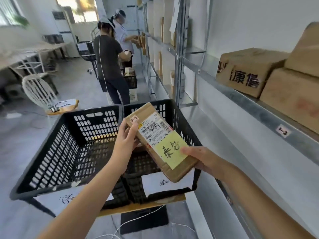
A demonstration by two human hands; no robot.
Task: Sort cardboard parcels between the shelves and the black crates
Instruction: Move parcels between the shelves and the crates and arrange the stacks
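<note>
Brown cardboard, flat and oblong: a parcel [148,118] is held tilted over the right-hand black crate [179,121]. The left hand [126,135] curls round its far edge and the right hand [196,156] pinches the near end, thumb on a yellow handwritten note [170,152]. A white printed label covers much of the face. The worker appears to be checking the note against the paper sign [160,184] on the crate's front. The next move likely calls for lowering the parcel inside the lattice-walled plastic. A second crate [69,144] sits alongside. Bulkier boxes [245,69] rest on the grey metal shelf [259,107].
</note>
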